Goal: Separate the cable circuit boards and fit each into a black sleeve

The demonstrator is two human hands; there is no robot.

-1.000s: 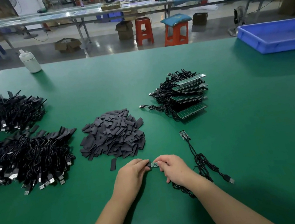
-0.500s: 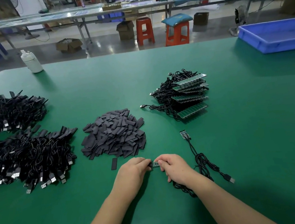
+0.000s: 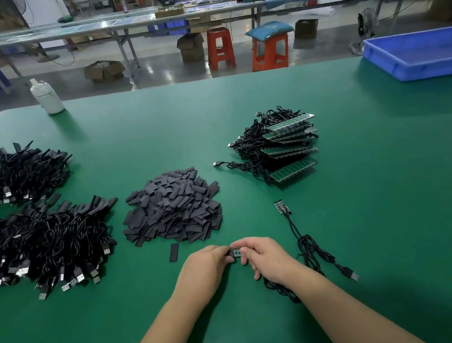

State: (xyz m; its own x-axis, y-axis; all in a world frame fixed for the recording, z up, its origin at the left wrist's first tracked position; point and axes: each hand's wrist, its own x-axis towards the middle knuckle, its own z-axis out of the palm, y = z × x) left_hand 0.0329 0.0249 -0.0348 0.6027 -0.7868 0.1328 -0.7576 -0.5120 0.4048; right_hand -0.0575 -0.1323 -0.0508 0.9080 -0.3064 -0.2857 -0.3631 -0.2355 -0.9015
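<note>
Left hand [image 3: 204, 270]: fingers curled, pinching a black sleeve [image 3: 229, 253] at its left end
Right hand [image 3: 263, 256]: fingers curled, pinching a small green circuit board [image 3: 237, 253] whose tip meets the sleeve, low over the green desk [image 3: 398, 205]
Board's cable [image 3: 282, 291]: black, looped under the right wrist
Second cable [image 3: 308, 247]: lies right of the hands, bare board [image 3: 281, 207] at its far end, USB plug [image 3: 351, 274] at the near end
Loose sleeves [image 3: 172, 208]: dark heap just beyond the hands; one single sleeve [image 3: 173, 252] lies apart near the left hand
Unseparated boards [image 3: 282, 146]: green panels stacked with tangled cables, far right of centre
Cable heaps [image 3: 30, 216]: two large piles at left
Far edge: white bottle [image 3: 46, 96], blue tray [image 3: 423, 56]
</note>
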